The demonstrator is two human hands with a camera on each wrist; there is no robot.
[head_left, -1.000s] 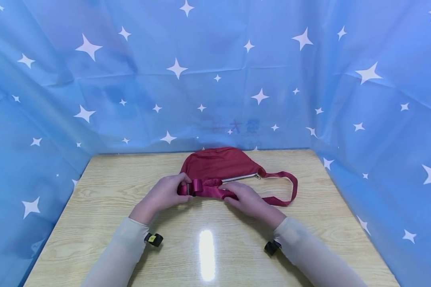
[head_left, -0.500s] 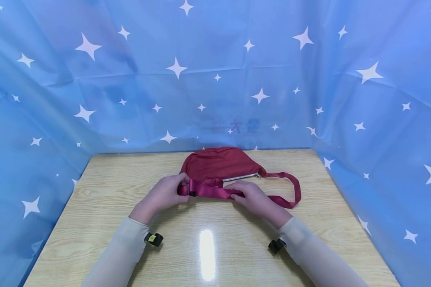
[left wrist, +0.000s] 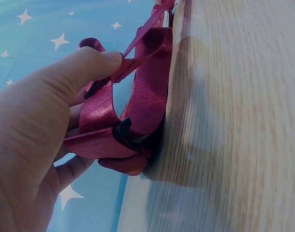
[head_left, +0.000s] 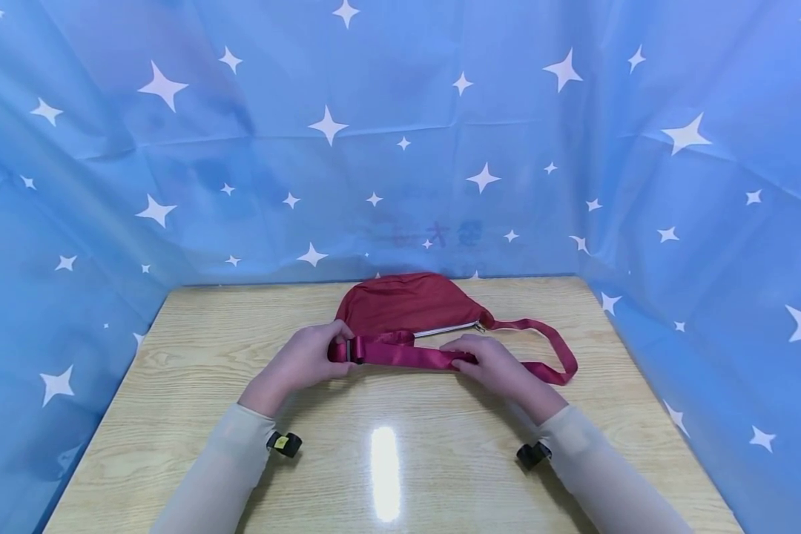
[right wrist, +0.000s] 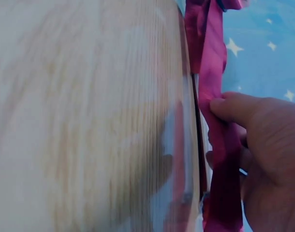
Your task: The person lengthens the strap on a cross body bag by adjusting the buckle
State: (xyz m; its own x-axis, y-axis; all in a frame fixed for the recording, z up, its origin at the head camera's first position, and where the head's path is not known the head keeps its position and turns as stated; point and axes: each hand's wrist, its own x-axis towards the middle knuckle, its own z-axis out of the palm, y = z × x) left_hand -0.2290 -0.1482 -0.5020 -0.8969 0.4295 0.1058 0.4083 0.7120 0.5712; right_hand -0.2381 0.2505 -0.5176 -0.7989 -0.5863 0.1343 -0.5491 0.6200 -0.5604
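A dark red waist bag [head_left: 407,302] lies at the back of the table, its silver zipper [head_left: 447,328] facing me. At the bag's left end, my left hand [head_left: 305,363] pinches the strap beside a black buckle [head_left: 354,351]; in the left wrist view the thumb presses on the webbing, and loops of it hang below. My right hand [head_left: 497,368] pinches the red strap [head_left: 407,356] between thumb and fingers, as the right wrist view also shows. Between both hands the strap runs nearly straight. The rest loops out right of my right hand and back to the bag.
The wooden table [head_left: 307,460] carries a bright light reflection near its front. A blue star-patterned curtain [head_left: 400,170] stands right behind the table's back edge and along both sides. Each wrist wears a small black camera [head_left: 285,444].
My right hand has moved to the right along with the strap, and the folded slack near the buckle has straightened. The right loop reaches farther right. My left hand and the bag have stayed put.
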